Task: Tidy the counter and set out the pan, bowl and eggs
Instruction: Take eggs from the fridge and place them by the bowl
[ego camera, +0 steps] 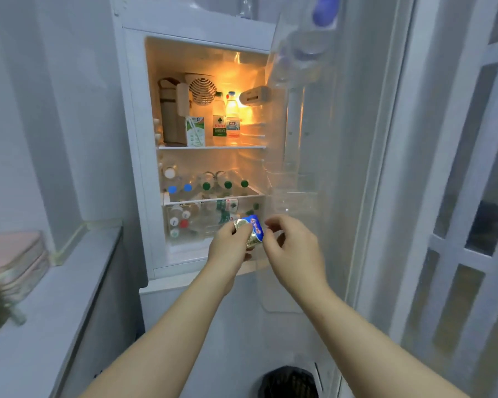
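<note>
I stand before an open fridge (138,156) with its light on. My left hand (229,248) grips a small pack (253,229) with a blue label and gold foil tops, held in front of the lower drawer (184,242). My right hand (292,245) is at the pack's right edge, its fingertips pinching it. No pan, bowl or eggs show in this view.
The top shelf (210,147) carries a carton and bottles; the shelf and drawer below hold several more bottles. The fridge door (308,156) stands open on the right. A counter (49,297) with pink lidded containers (12,259) runs along the left. A black bin (289,382) sits on the floor.
</note>
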The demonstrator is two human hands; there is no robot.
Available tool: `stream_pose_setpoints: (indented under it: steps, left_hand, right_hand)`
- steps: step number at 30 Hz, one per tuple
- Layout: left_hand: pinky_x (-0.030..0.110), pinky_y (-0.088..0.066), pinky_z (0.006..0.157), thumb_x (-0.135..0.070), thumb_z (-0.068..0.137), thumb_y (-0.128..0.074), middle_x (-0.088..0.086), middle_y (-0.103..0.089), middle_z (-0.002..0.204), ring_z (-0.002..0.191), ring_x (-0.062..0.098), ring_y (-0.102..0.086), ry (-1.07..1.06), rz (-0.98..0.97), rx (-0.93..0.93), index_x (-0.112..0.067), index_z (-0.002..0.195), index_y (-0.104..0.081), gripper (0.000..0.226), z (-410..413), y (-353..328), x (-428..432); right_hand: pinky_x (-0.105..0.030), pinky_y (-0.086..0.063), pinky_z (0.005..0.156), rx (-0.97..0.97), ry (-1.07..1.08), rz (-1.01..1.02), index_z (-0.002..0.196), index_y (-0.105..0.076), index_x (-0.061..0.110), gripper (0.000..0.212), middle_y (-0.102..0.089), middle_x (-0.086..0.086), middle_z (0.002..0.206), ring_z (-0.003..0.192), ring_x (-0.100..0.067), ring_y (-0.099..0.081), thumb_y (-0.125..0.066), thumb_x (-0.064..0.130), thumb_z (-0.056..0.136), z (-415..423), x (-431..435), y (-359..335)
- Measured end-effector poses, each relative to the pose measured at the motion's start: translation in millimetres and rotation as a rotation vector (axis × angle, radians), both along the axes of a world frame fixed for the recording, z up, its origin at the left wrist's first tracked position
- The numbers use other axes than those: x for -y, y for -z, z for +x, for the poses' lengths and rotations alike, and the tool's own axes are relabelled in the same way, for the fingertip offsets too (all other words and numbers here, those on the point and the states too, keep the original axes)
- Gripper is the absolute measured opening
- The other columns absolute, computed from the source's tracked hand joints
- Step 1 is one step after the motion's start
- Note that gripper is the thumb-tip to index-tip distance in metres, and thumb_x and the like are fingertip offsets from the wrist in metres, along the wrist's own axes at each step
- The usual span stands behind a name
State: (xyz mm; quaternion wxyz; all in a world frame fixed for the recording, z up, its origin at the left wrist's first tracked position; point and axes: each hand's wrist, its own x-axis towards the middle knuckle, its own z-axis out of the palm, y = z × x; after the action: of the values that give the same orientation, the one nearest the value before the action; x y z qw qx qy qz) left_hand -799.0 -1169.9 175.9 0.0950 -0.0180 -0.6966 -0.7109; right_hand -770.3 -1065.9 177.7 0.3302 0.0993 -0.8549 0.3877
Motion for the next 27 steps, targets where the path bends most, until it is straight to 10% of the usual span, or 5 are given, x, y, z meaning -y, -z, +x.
stream_pose_setpoints:
  steps: [4,8,15,21,27]
  left_hand:
    - [0.027,-0.048,0.069,-0.017,0.093,-0.047,0.0,-0.054,0.076,0.071,0.013,-0.051,0.004,0.048,-0.093,-0.02,0.078,-0.056,0.018,32.6,-27.4,6.1]
    - [0.024,-0.047,0.065,-0.016,0.093,-0.046,-0.001,-0.059,0.074,0.069,0.011,-0.054,0.015,0.055,-0.118,-0.021,0.078,-0.056,0.02,52.5,-46.1,7.2]
    - [0.025,-0.047,0.064,-0.013,0.094,-0.046,0.006,-0.058,0.076,0.069,0.018,-0.055,-0.039,0.048,-0.166,-0.015,0.079,-0.055,0.018,59.4,-65.1,8.6]
    - [0.032,-0.047,0.07,-0.015,0.093,-0.048,0.005,-0.063,0.076,0.07,0.017,-0.057,-0.217,0.062,-0.16,-0.018,0.08,-0.061,0.018,43.3,-71.7,42.3]
    - [0.03,-0.048,0.068,-0.017,0.092,-0.048,0.003,-0.061,0.078,0.071,0.015,-0.056,-0.526,-0.032,-0.118,-0.02,0.079,-0.058,0.017,31.6,-55.4,110.6]
  right_hand:
    - [-0.026,-0.044,0.059,-0.529,0.151,0.22,0.083,-0.068,0.014,0.019,-0.068,0.005,0.079,0.074,-0.021,-0.059,-0.049,0.017,0.081,40.1,-6.7,-24.7]
    - [-0.036,-0.031,0.088,-0.845,0.403,0.45,0.074,-0.068,0.016,0.018,-0.069,0.005,0.08,0.09,-0.017,-0.051,-0.051,0.017,0.08,53.6,-34.6,-36.2]
    - [-0.067,-0.033,0.094,-0.853,0.133,0.452,0.085,-0.061,0.015,0.019,-0.07,0.0,0.09,0.105,-0.02,-0.051,-0.045,0.011,0.074,33.0,-28.6,-34.0]
    - [-0.064,-0.018,0.103,-0.872,-0.151,0.479,0.079,-0.068,0.013,0.029,-0.071,0.004,0.094,0.112,-0.015,-0.049,-0.041,0.01,0.069,5.1,22.7,-32.2]
    - [-0.071,-0.029,0.095,-0.997,-0.12,0.804,0.055,-0.064,0.019,0.009,-0.062,0.006,0.056,0.097,-0.018,-0.064,-0.072,0.018,0.049,-44.3,91.5,-29.9]
